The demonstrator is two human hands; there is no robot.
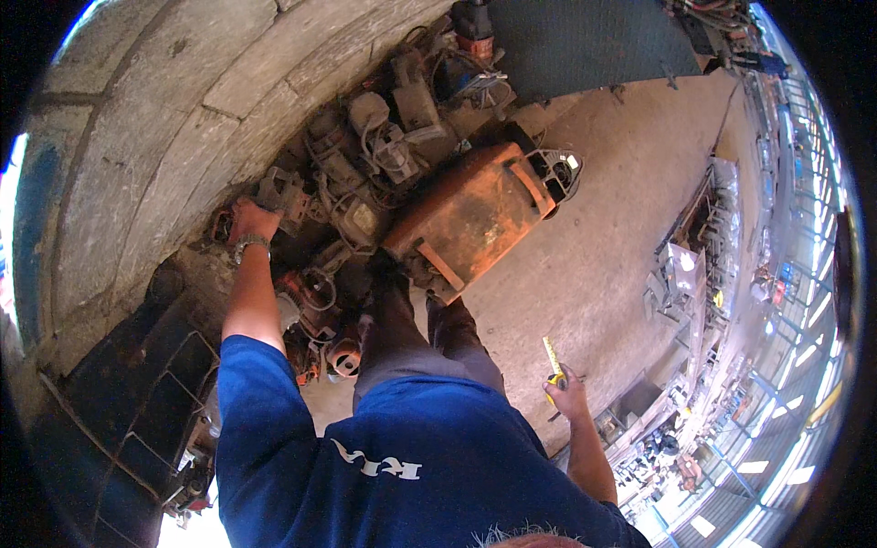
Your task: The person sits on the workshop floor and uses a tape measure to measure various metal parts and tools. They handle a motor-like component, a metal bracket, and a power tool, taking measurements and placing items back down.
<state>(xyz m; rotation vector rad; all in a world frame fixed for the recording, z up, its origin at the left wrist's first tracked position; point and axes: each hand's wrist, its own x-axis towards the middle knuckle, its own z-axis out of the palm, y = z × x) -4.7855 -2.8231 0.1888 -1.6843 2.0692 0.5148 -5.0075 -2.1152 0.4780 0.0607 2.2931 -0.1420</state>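
My left hand, with a metal-banded watch at the wrist, reaches out among dusty machines beside the block wall. Its fingers look curled, and what they close on is hidden. Right next to it sits a dusty grey power tool. Out to the right, my right hand is wrapped round a yellow tape measure, whose short length of yellow blade sticks out past the fingers. In front of my legs stands a worn orange metal case with a handle bar at each end.
Several dusty machines with cables crowd along the block wall. An orange-and-grey tool lies by my left leg. A dark metal rack stands at the left. Concrete floor stretches right toward a long cluttered bench.
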